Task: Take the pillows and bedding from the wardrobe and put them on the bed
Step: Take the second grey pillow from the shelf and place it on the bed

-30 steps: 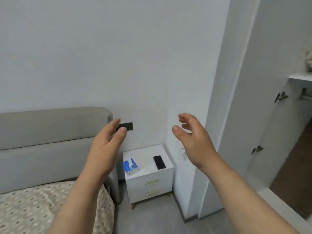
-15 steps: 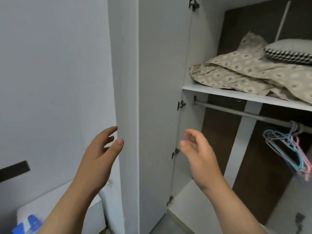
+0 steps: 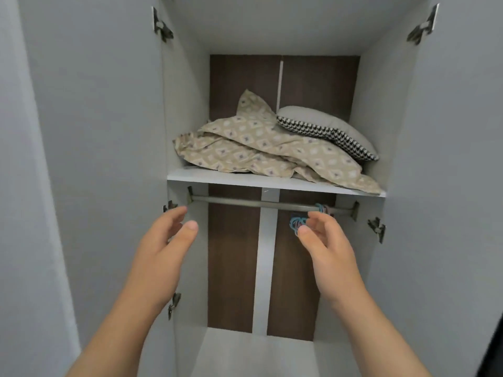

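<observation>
The wardrobe stands open straight ahead. On its white upper shelf [image 3: 245,180] lies crumpled beige patterned bedding [image 3: 261,151], spilling over the shelf's right front edge. A grey pillow with a black-and-white houndstooth side [image 3: 326,129] rests on the bedding at the back right. My left hand [image 3: 163,246] and my right hand [image 3: 329,246] are both raised below the shelf, palms facing each other, fingers apart, holding nothing. Neither hand touches the bedding.
A grey hanging rail [image 3: 258,204] runs just under the shelf, with blue and pink hangers [image 3: 299,221] bunched behind my right fingertips. Both wardrobe doors [image 3: 95,159] are swung open at left and right. The lower compartment has a white floor [image 3: 258,352].
The view has swung right from the bed and nightstand to face the open wardrobe. Both hands stayed raised and open, now in front of the hanging rail.
</observation>
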Tool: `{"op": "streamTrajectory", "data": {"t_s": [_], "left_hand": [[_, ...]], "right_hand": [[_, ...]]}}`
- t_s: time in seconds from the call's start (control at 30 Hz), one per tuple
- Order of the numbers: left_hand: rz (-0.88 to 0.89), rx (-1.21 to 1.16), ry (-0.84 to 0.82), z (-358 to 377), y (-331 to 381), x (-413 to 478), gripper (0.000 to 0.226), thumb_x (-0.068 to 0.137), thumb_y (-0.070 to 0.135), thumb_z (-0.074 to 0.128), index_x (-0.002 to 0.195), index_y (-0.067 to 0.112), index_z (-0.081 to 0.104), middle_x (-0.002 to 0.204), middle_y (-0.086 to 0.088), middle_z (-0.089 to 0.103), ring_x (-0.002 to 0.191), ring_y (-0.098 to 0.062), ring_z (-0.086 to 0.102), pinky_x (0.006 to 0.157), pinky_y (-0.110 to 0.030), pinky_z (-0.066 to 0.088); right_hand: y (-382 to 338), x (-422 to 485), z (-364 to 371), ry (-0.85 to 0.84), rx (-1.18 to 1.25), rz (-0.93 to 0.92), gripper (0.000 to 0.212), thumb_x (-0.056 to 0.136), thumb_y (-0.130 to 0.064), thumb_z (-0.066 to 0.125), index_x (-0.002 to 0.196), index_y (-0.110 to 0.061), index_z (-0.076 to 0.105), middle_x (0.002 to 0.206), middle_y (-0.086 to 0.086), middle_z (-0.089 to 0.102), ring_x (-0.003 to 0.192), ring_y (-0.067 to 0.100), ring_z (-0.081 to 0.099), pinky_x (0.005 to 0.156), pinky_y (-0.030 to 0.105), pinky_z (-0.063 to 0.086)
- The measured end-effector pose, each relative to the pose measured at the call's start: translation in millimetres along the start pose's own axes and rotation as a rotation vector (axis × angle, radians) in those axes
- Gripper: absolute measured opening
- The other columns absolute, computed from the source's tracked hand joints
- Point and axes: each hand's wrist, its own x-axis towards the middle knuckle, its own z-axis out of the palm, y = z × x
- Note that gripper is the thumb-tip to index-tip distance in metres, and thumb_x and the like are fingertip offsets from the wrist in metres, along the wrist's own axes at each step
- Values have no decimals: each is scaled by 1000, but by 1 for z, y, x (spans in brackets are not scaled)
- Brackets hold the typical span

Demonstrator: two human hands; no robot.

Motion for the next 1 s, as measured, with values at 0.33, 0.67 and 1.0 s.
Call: {"op": "streamTrajectory", "data": {"t_s": [0.33,0.67,1.0], "left_hand": [[156,-50,-247,101,-10,104,46,91,41,56,135,27,52,126,17,52,105,16,45,85,-12,33],[229,13,-287,229,-13,211,54,87,54,53,136,32,49,137,10,51,126,-10,47,102,-33,37],[345,73,-256,316,6,322,51,91,48,51,138,28,47,141,6,49,129,-14,45,108,-43,36]], "right_hand": [[17,71,-27,275,-53,4,35,93,-26,58,127,-23,54,121,-7,59,113,1,54,90,17,42],[63,209,-61,381,-18,-71,40,81,-46,57,119,-34,54,124,-7,59,118,12,54,98,34,42],[80,345,-93,405,-187,-110,55,79,-54,53,128,-28,51,128,-5,56,119,16,53,97,33,46]]}}
